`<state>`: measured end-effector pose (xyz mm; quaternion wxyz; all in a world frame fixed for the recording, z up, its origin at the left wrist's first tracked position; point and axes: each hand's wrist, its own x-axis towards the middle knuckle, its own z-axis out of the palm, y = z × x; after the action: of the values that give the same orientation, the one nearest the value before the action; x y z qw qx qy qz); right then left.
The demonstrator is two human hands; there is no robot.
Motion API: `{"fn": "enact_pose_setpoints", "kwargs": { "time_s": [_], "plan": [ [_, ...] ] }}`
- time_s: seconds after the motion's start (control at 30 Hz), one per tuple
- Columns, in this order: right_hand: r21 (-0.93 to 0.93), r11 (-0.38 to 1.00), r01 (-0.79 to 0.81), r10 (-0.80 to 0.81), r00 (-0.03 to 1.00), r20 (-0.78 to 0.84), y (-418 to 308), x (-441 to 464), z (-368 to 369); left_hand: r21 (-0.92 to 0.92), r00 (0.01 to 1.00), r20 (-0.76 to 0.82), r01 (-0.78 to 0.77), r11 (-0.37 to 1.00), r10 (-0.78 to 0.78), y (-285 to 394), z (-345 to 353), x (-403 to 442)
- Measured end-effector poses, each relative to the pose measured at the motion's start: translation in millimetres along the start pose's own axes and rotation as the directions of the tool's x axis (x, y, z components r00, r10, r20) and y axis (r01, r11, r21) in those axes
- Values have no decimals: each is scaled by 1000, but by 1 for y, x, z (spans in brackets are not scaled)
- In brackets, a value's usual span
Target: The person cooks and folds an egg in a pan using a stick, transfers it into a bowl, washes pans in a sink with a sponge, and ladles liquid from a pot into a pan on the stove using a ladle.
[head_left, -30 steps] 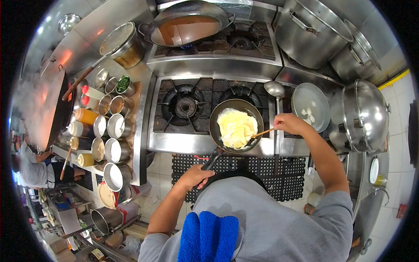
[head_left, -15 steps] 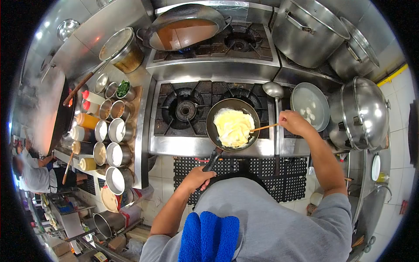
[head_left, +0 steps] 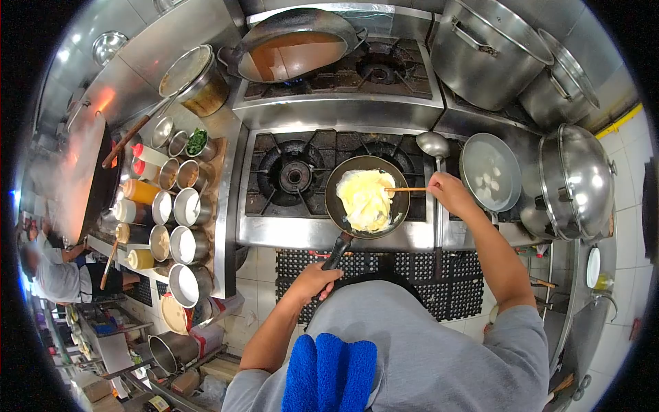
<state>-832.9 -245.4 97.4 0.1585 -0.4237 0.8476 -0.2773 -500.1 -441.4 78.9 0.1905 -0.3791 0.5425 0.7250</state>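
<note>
My left hand [head_left: 316,280] is wrapped round the black handle of a frying pan [head_left: 336,223], which sits over the front right burner. Soft yellow and white egg [head_left: 365,200] lies folded in the middle of the pan. From the right, my right hand [head_left: 446,191] grips thin wooden chopsticks [head_left: 410,189], and their tips touch the upper right part of the egg. Just past that hand, a long steel ladle [head_left: 433,144] lies beside the burners.
A wok of brown liquid [head_left: 295,55] is on the back stove. Seasoning tins [head_left: 183,245] and squeeze bottles [head_left: 141,191] line the left counter. To the right are a pan of water [head_left: 490,172] and a domed steamer [head_left: 583,180]. A co-worker [head_left: 58,271] is far left, near a steaming wok.
The chopstick tips have moved up and a little left, from the egg's lower right edge to its upper right part. My right hand has shifted with them; my left hand keeps its hold.
</note>
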Motion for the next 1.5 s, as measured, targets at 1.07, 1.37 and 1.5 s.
{"fn": "enact_pose_setpoints", "kwargs": {
  "time_s": [1.07, 1.37, 1.5],
  "plan": [
    [29, 995, 94, -98, 974, 202, -18, 18, 17, 6, 1000, -13, -9, 1000, 9, 3, 2, 4],
    [-69, 996, 57, -21, 900, 435, -33, 12, -24, -20, 1000, -29, -8, 1000, 7, -1, 1, 3],
    [-120, 986, 117, -52, 896, 441, -26, 21, -33, -42, 999, -37, -31, 999, 29, -2, -1, 2]
  ]
}}
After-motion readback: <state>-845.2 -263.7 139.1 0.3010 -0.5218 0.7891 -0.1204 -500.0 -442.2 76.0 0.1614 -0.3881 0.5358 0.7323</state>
